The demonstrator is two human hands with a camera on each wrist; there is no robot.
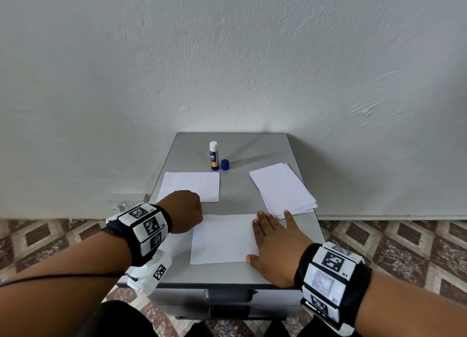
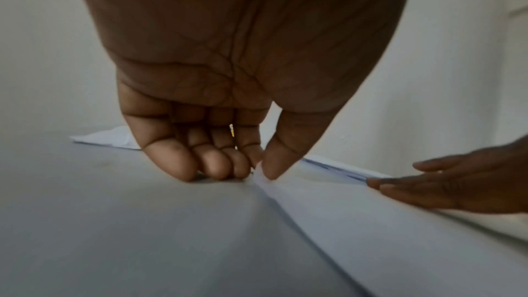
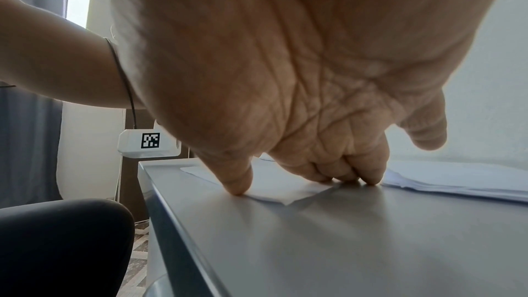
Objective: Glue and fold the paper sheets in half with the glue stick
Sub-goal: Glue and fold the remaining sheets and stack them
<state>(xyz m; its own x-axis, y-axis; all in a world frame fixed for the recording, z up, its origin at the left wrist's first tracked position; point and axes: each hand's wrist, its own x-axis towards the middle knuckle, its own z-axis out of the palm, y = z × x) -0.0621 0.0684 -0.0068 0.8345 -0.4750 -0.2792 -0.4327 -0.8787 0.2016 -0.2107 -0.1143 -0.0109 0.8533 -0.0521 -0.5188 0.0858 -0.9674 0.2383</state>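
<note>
A white paper sheet [image 1: 223, 238] lies at the front of the grey cabinet top [image 1: 240, 195]. My left hand [image 1: 188, 211] sits at its far left corner. In the left wrist view the thumb and forefinger of that hand [image 2: 258, 172] pinch the sheet's [image 2: 357, 223] corner, slightly raised. My right hand [image 1: 273, 238] lies flat with straight fingers on the sheet's right edge, and the right wrist view shows this hand [image 3: 308, 166] pressing the paper [image 3: 283, 186] down. The glue stick [image 1: 213, 156] stands upright and uncapped at the back, its blue cap [image 1: 225, 165] beside it.
A folded white sheet [image 1: 192, 190] lies at the left, behind my left hand. A stack of loose sheets [image 1: 283, 187] rests at the right, close to my right fingertips. The cabinet stands against a white wall, with patterned floor tiles on both sides.
</note>
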